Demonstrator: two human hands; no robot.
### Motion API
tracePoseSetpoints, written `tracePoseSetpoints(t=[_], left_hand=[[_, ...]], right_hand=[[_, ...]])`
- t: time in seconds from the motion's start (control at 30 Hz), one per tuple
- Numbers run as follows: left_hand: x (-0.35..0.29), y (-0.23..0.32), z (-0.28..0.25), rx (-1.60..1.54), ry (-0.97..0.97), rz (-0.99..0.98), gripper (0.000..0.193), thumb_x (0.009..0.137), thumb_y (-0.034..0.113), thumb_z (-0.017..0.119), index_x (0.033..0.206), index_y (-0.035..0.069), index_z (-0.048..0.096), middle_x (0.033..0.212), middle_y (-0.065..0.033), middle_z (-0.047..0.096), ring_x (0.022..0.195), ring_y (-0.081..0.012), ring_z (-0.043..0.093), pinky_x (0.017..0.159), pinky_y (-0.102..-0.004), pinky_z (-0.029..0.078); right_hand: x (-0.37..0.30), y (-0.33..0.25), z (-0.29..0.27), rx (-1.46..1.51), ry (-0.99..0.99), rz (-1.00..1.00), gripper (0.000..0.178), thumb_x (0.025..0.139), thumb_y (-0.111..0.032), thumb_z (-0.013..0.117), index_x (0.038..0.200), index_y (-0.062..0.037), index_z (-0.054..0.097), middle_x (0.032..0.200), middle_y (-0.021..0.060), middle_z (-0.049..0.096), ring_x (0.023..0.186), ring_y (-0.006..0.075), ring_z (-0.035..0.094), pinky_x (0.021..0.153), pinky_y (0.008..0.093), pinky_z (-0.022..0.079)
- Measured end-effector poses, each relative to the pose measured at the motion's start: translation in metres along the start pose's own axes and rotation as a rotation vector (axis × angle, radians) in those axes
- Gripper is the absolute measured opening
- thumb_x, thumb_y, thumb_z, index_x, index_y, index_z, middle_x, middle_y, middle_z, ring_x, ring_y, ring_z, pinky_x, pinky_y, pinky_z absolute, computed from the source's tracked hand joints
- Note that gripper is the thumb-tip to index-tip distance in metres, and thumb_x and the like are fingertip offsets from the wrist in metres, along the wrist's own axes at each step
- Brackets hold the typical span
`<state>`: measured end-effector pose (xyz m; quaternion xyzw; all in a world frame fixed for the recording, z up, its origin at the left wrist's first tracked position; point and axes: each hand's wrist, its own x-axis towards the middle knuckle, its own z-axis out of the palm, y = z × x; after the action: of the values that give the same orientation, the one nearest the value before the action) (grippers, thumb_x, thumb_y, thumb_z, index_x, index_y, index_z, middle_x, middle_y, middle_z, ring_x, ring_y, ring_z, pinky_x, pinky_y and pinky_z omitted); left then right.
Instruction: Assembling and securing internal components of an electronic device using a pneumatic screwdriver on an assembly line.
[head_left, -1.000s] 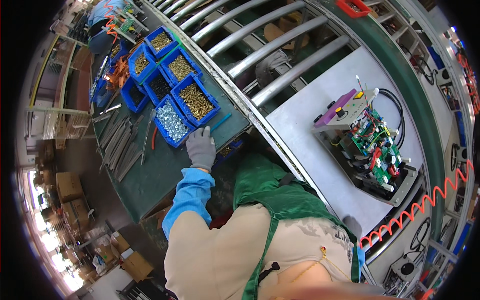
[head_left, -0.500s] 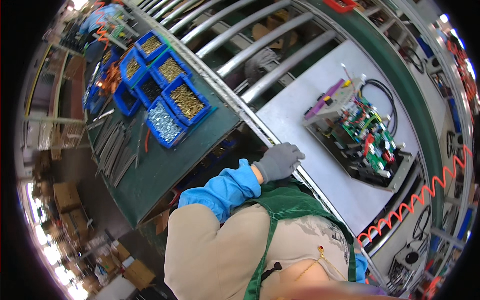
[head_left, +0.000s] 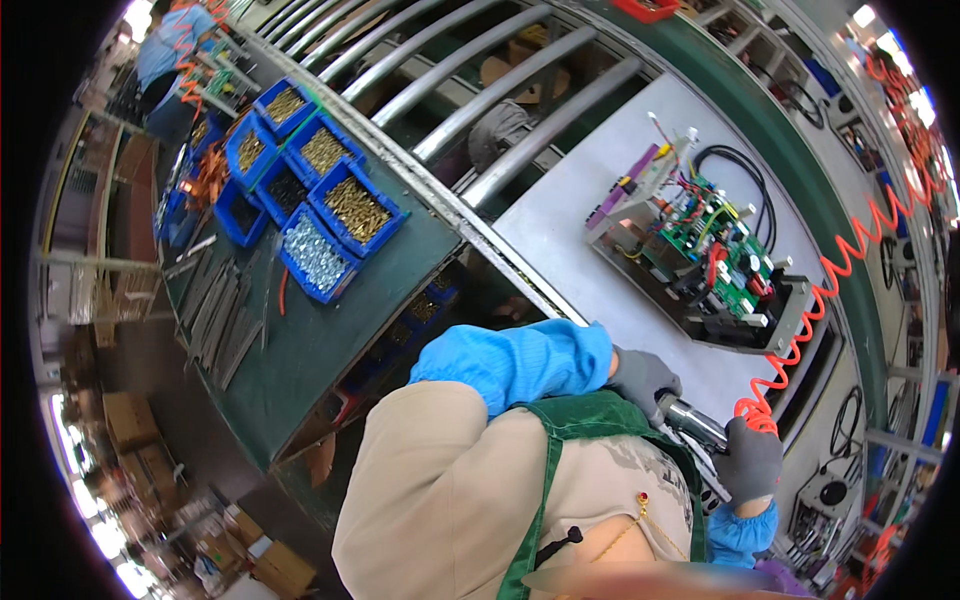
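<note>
A silver air screwdriver (head_left: 697,424) lies between my two gloved hands, low over the front edge of the white board (head_left: 560,230). My left hand (head_left: 645,379), in a grey glove, is closed around its front end. The rear end is in my right hand (head_left: 750,464), also grey-gloved, with the fingers wrapped round it. A red coiled air hose (head_left: 800,335) runs up from beside my right hand. Beyond my hands, an open metal chassis (head_left: 690,300) with green circuit boards (head_left: 715,250) and loose wires rests on the white board.
Blue bins (head_left: 350,215) of brass and silver screws stand on the green bench (head_left: 400,260) at left, near grey strips (head_left: 220,310). Metal rollers (head_left: 500,120) run behind. A black cable (head_left: 760,180) loops by the chassis. Another person (head_left: 170,50) is at far left.
My left hand has moved right, from the board's edge to the air screwdriver. My right hand has come into view holding the tool, and the coiled hose now stretches up to the right.
</note>
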<state>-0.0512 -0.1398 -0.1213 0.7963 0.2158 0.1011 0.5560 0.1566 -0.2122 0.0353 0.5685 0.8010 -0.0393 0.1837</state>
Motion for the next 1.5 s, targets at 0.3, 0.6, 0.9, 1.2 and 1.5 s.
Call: tracePoseSetpoints(t=[0.3, 0.6, 0.9, 1.2, 1.5], left_hand=[[-0.002, 0.020, 0.016, 0.145, -0.043, -0.077, 0.051, 0.066, 0.037, 0.073, 0.105, 0.007, 0.059, 0.093, -0.0147, 0.065, 0.088, -0.0329, 0.063, 0.078, -0.0438, 0.047], [-0.047, 0.008, -0.020, 0.478, 0.135, 0.011, 0.030, 0.075, 0.028, 0.064, 0.102, 0.015, 0.064, 0.096, -0.0090, 0.063, 0.093, -0.0281, 0.061, 0.081, -0.0437, 0.048], [-0.284, -0.076, -0.145, 0.649, 1.572, -0.857, 0.026, 0.080, 0.019, 0.058, 0.102, 0.006, 0.062, 0.101, -0.0164, 0.062, 0.098, -0.0326, 0.058, 0.089, -0.0416, 0.046], [-0.368, -0.091, -0.206, 0.633, 0.819, -1.492, 0.064, 0.076, 0.033, 0.064, 0.131, 0.006, 0.046, 0.131, -0.0146, 0.049, 0.120, -0.0310, 0.047, 0.099, -0.0399, 0.041], [-0.365, -0.093, -0.181, 0.798, 0.769, -1.423, 0.034, 0.084, 0.030, 0.060, 0.110, 0.009, 0.056, 0.110, -0.0146, 0.058, 0.102, -0.0313, 0.058, 0.089, -0.0408, 0.048]], right_hand=[[0.038, 0.014, 0.003, 0.678, -0.482, -0.164, 0.061, 0.057, -0.022, 0.078, 0.112, -0.0057, 0.059, 0.091, 0.0161, 0.066, 0.087, 0.0268, 0.066, 0.073, 0.0357, 0.052], [0.071, -0.059, 0.113, 1.816, -0.846, -0.002, 0.073, 0.074, -0.042, 0.074, 0.127, 0.0021, 0.050, 0.115, 0.0066, 0.059, 0.102, 0.0179, 0.057, 0.090, 0.0323, 0.045], [0.145, -0.087, 0.146, 0.814, -0.279, 0.241, 0.051, 0.071, -0.039, 0.071, 0.098, 0.0022, 0.060, 0.083, 0.0143, 0.065, 0.074, 0.0224, 0.060, 0.071, 0.0378, 0.047], [0.153, -0.070, 0.156, 0.852, -0.347, 0.075, 0.058, 0.064, -0.047, 0.076, 0.093, 0.0003, 0.060, 0.085, 0.0206, 0.065, 0.078, 0.0319, 0.062, 0.073, 0.0394, 0.047], [0.154, -0.071, 0.157, 0.839, -0.337, 0.097, 0.058, 0.065, -0.045, 0.076, 0.097, 0.0002, 0.060, 0.085, 0.0201, 0.065, 0.079, 0.0318, 0.063, 0.073, 0.0393, 0.047]])
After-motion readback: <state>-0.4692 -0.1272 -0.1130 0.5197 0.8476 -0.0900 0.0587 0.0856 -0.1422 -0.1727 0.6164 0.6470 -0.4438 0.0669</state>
